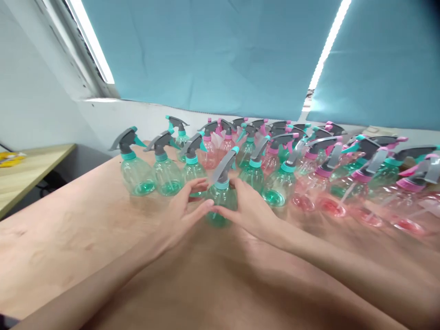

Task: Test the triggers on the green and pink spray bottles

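A green see-through spray bottle (222, 197) with a grey trigger head and teal collar stands upright on the table, in front of the other bottles. My left hand (187, 204) curves round its left side, thumb across the front and fingertips at the bottle's edge. From the right, my right hand (249, 204) holds the same bottle, its fingers partly hidden behind it. Both thumb tips nearly meet in front. Just beyond my left fingers is another green spray bottle (194, 170); a further green bottle (280, 183) stands right of my right hand.
Several pink spray bottles (357, 183) and green ones crowd the right and back of the wooden table (68, 229). More green bottles (135, 172) stand at the left. Behind hangs a blue blind (220, 55). A second table (37, 167) with a yellow item is far left.
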The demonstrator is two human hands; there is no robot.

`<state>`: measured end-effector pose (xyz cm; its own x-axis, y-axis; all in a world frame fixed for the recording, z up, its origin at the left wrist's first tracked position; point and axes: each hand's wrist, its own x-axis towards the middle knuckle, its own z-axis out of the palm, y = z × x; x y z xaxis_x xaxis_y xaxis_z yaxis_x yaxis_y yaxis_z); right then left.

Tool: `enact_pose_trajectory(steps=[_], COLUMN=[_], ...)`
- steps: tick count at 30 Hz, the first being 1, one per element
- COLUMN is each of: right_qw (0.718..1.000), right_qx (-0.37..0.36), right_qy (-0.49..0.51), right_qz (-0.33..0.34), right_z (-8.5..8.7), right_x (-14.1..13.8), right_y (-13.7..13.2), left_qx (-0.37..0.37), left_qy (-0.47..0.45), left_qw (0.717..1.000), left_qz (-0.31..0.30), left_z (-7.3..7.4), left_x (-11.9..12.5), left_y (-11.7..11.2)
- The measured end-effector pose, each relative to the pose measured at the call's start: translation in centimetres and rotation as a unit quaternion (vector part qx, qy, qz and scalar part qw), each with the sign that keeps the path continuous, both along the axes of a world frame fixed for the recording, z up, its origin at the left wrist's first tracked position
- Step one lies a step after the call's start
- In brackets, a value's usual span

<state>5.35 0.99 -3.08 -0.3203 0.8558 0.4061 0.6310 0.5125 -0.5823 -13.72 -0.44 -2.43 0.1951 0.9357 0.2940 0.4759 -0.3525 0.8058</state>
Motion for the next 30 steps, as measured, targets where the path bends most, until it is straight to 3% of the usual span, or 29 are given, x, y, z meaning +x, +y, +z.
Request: enact_pose_trajectory(steps=[5,16,30], right_qw=[0.998,0.992,0.994], right_qx=[0.025,0.004,0.007], right_qy=[-0.041,-0.072,-0.047], right_qz=[-0.033,-0.100,-0.103], right_z=[0.4,1.1,1.1], right_x=[-0.6,-1.5,-1.5], right_y=[2.3,4.0,6.1], left_qx=[-0.020,-0.051,-0.060], left_qy=[0.040,0.087,0.072], left_qw=[0.997,0.995,0.996], left_qz=[0.057,-0.007,-0.009], left_z=[-1.5,-4.2,-4.6], left_x=[-1.4,-1.3,-1.5], left_y=[-0.3,-1.0,-0.6])
